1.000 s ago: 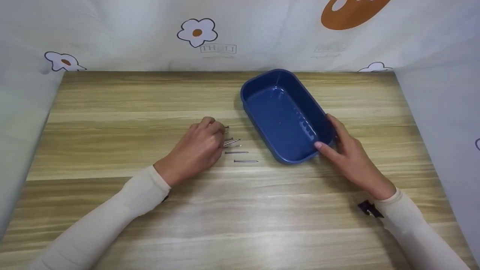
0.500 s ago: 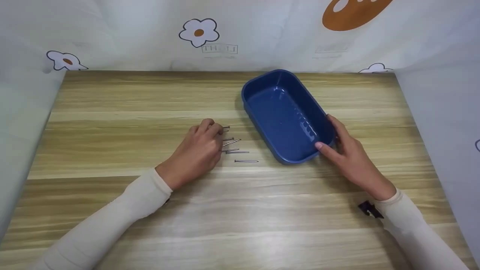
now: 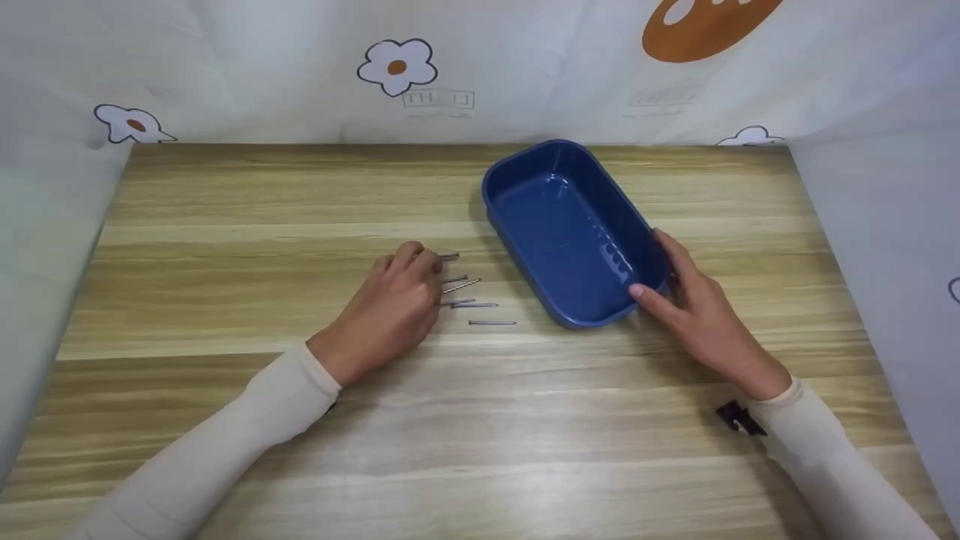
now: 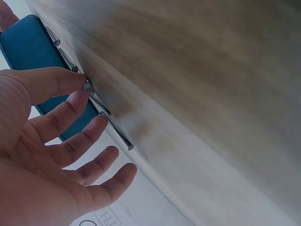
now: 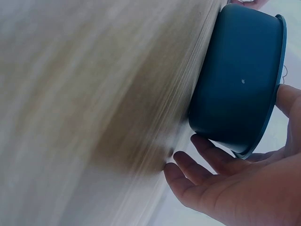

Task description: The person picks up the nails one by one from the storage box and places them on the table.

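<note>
Several thin metal nails (image 3: 492, 322) lie on the wooden table, left of an open blue plastic box (image 3: 555, 232). Over the left part of these nails is my left hand (image 3: 386, 311), its fingers hiding some of them. In the left wrist view the thumb and index finger of my left hand (image 4: 51, 136) pinch a nail by its head (image 4: 87, 86); the other fingers are spread loosely. My right hand (image 3: 705, 322) grips the box's near right corner, thumb on the rim. Its fingers lie against the outer wall of the blue box (image 5: 235, 75) in the right wrist view.
The wood-grain table (image 3: 480, 450) reaches to a pale curtain (image 3: 262, 75) with flower prints at the back. Similar pale sheets close off both sides. A small black object (image 3: 741, 418) shows at the right sleeve's cuff.
My left hand has shifted very slightly left, and a few nails at its fingertips have moved a little. The right hand and the blue box have stayed in place.
</note>
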A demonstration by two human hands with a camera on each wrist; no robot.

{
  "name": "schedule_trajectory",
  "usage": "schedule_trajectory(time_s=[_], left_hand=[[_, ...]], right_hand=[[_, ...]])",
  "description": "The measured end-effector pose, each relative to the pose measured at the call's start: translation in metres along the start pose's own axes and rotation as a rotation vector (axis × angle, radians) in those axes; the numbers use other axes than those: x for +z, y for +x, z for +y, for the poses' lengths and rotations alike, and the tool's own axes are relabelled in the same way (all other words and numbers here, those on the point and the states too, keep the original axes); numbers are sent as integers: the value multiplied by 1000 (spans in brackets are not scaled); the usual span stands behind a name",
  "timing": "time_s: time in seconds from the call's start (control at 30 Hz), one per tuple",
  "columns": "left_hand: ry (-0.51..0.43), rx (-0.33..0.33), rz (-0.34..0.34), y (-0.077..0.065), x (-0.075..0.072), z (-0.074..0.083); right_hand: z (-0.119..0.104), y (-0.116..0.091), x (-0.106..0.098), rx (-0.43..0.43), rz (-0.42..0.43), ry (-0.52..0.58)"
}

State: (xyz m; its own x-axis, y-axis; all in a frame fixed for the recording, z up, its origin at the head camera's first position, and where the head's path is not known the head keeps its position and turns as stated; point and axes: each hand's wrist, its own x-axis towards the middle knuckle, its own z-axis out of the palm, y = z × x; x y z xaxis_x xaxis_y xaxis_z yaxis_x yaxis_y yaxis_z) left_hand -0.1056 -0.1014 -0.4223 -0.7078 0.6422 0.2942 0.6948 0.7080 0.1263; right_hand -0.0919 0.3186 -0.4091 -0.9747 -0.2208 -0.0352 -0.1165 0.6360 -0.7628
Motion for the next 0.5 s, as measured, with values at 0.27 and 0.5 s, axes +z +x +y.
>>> schedule_trajectory(time_s=[0.27, 0.5], left_hand=[[-23, -26, -3, -2, -2, 2], [-121, -107, 50, 2, -9, 5]], right_hand=[[0, 0, 0, 2, -4, 9], [0, 0, -1, 3, -2, -16]])
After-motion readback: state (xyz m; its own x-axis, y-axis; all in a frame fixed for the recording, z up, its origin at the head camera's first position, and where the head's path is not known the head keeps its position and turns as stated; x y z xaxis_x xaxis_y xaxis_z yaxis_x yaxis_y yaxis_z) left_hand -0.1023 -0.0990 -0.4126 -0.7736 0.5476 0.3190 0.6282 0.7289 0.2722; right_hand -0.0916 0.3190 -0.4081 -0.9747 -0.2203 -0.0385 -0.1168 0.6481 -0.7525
